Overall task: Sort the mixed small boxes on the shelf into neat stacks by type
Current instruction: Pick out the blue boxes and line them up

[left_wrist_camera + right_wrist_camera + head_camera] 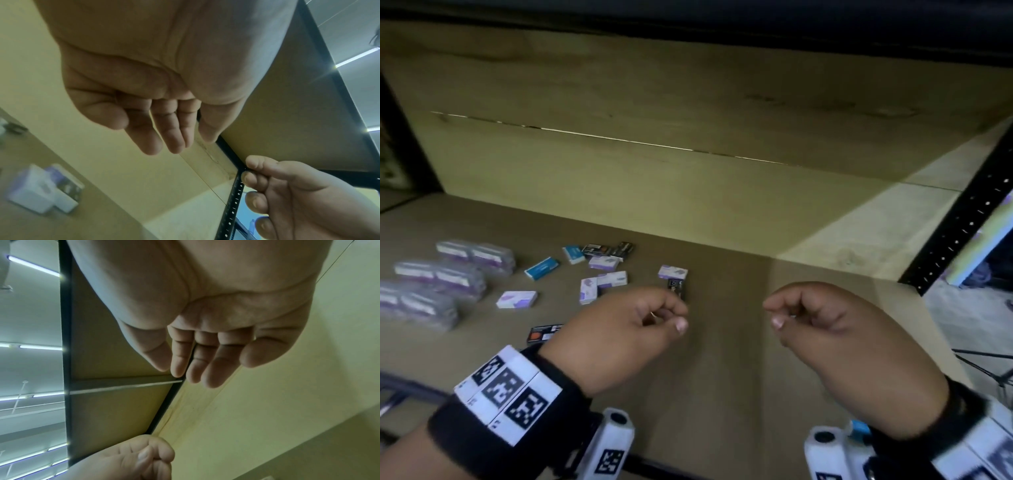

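Observation:
Small boxes lie scattered on the brown shelf board (722,342), left of centre. Among them are white-and-purple boxes (517,299) (673,272), blue boxes (541,268) and black boxes (595,250). One black box (676,287) lies just beyond my left hand (671,315). A black-and-orange box (544,334) lies beside my left wrist. Both hands hover above the board with loosely curled fingers and hold nothing. My right hand (777,311) is over bare board. The wrist views show empty palms on the left hand (164,129) and the right hand (195,361).
Wrapped bundles of white-and-purple boxes (441,275) stand in rows at the far left. The shelf's tan back wall (688,188) rises behind the boxes. A black perforated upright (962,233) marks the right end, and the upper shelf (688,20) hangs overhead.

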